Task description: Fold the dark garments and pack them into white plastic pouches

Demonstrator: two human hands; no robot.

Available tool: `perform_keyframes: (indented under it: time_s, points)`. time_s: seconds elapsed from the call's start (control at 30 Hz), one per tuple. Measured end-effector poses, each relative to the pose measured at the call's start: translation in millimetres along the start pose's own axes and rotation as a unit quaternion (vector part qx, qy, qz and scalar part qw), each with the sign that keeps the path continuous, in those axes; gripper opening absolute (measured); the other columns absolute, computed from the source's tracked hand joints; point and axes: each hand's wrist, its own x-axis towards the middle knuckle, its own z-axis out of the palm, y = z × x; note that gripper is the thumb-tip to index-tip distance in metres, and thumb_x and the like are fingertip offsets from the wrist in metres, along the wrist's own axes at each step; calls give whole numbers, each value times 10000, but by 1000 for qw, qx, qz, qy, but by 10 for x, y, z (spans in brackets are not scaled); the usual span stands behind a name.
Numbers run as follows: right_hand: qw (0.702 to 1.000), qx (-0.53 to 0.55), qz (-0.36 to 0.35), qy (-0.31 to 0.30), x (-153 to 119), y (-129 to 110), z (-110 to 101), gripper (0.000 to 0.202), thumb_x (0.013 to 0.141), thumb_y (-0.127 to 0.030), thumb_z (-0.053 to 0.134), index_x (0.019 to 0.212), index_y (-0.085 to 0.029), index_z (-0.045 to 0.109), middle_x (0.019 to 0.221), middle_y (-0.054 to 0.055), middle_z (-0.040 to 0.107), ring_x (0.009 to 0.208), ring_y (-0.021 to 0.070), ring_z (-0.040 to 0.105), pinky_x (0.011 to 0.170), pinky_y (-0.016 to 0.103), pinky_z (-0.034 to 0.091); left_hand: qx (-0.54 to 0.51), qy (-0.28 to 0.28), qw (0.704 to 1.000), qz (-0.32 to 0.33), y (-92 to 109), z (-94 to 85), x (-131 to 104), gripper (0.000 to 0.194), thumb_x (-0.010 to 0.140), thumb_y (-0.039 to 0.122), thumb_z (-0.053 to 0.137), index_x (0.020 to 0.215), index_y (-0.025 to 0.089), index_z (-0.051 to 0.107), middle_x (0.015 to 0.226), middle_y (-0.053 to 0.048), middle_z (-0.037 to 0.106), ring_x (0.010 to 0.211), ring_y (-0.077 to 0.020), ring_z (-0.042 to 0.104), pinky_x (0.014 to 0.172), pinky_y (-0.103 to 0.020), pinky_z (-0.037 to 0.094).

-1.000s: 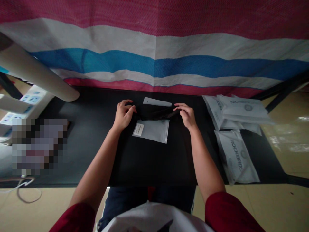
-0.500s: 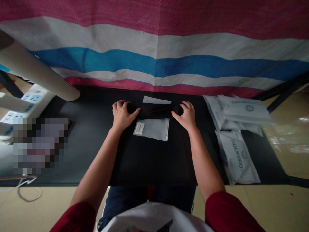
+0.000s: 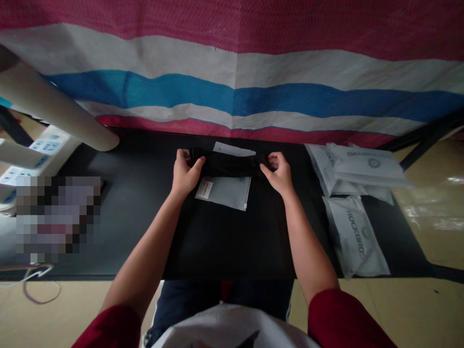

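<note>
A folded piece of black cloth [image 3: 230,164] stretches between my two hands over the middle of the table; its exact kind does not show. My left hand [image 3: 186,173] grips the cloth's left end, thumb on the near side. At the other end, my right hand [image 3: 279,171] pinches the cloth between thumb and fingers. Beneath the cloth lies a flat frosted zip bag [image 3: 228,193] with a small white label [image 3: 205,190] at its left and a slider at its lower right corner. The cloth hides the bag's middle part.
Several frosted packets [image 3: 369,166] are piled on the black table's right side, with one printed packet [image 3: 357,237] nearer me. At left are a thick tube [image 3: 83,121], a white power strip [image 3: 36,152] and a blurred-out object [image 3: 60,215]. A striped sheet [image 3: 232,63] hangs behind.
Both hands have closed on the cloth's ends, and the cloth looks raised and straighter. The bag under it has shifted slightly left.
</note>
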Motion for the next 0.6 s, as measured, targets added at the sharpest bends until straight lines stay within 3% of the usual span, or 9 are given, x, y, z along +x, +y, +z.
perform_keyframes:
  time_s: [0.17,0.3,0.47,0.6]
  points:
    - [987,133,66,54,45,55,-19,395,771,-485,666,1054,-261,507,845,-7,626,663,145,606,485,212,444,-159,-51,984,-64,140,5,-45,536,704,392,730,1153,215,496,759,25,553,582,-107,560,488,-200,429]
    - [976,180,92,79,67,131,-60,437,793,-559,623,1128,-301,510,973,2,646,679,130,613,417,168,385,-197,-214,955,-56,320,-65,-136,534,717,352,721,1213,224,571,808,5,610,592,-113,594,483,-203,472]
    - [954,268,114,72,100,158,-39,500,737,-467,700,1182,-322,525,1123,16,667,899,191,672,601,271,549,-171,-418,892,2,452,-113,-211,539,730,316,754,1244,201,639,912,-46,725,711,-179,685,610,-288,582]
    - [940,330,80,42,78,27,2,597,692,-335,734,1246,-334,511,1260,27,638,1165,249,607,894,434,557,-153,-498,854,19,481,-88,-254,411,739,320,759,1116,156,728,963,-77,756,835,-221,716,743,-337,606]
